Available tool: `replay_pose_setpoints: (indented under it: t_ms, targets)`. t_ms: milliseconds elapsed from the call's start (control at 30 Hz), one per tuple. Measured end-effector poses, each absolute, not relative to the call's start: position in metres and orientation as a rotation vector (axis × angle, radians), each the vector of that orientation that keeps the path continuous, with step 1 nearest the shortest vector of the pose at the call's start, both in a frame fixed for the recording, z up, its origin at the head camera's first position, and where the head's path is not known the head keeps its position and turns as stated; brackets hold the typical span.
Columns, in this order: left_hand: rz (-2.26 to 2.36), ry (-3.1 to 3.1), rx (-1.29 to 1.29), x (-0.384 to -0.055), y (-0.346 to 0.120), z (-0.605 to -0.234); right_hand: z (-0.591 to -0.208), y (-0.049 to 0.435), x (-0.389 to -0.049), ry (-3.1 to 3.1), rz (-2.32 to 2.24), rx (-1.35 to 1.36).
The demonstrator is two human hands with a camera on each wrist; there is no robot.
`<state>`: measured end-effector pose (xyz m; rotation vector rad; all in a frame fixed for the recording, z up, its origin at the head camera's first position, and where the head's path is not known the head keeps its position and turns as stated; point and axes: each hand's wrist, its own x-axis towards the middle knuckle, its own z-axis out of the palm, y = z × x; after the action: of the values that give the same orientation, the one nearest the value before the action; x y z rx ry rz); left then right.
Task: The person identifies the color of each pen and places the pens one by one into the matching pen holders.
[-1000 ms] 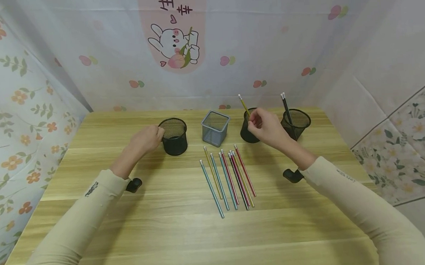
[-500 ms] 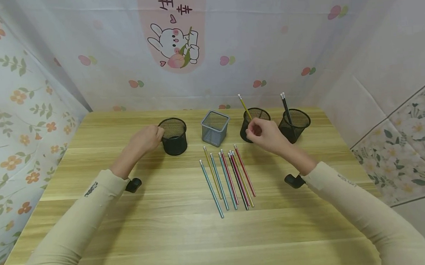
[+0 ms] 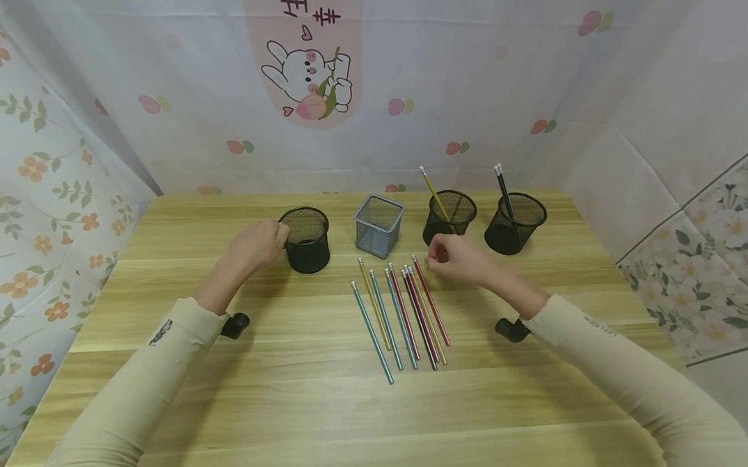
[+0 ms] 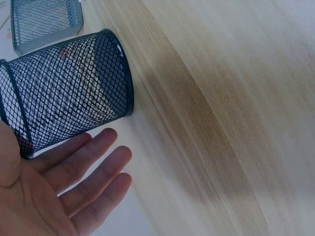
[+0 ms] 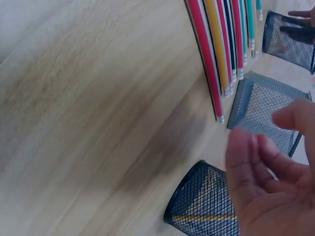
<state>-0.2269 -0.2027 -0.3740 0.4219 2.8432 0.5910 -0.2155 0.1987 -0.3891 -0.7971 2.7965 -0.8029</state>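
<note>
My left hand (image 3: 258,244) is at the rim of a round black mesh pencil cup (image 3: 309,257), thumb and forefinger pinching its left side. In the left wrist view, the other fingers (image 4: 101,184) extend beside the cup wall. With nothing in it, my right hand (image 3: 459,259) hovers in front of another black mesh cup (image 3: 436,224), near the eraser end of a red pencil (image 3: 432,302). Its fingers are loosely bent, the thumb apart from them in the right wrist view. One yellow pencil (image 3: 432,189) leans inside that second cup.
A square grey mesh cup (image 3: 377,239) stands between the two round ones. At far right, a black cup (image 3: 514,231) holds black pencils (image 3: 503,186). Several blue, yellow, red and black pencils lie side by side mid-table, including a blue pencil (image 3: 373,334). A printed curtain (image 3: 454,70) hangs behind.
My right hand has moved away from the yellow pencil, down and toward the loose pencils; the yellow pencil stays leaning in its cup. The left hand has kept its place.
</note>
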Motion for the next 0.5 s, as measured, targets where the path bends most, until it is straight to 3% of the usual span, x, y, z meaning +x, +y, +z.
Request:
replay_pose_setpoints:
  t_ms: [500]
  targets:
    - [0.557,2.836,0.431,-0.2288,-0.2012,-0.3748,-0.3983,0.1923,-0.2157,2.751,-0.802,-0.709]
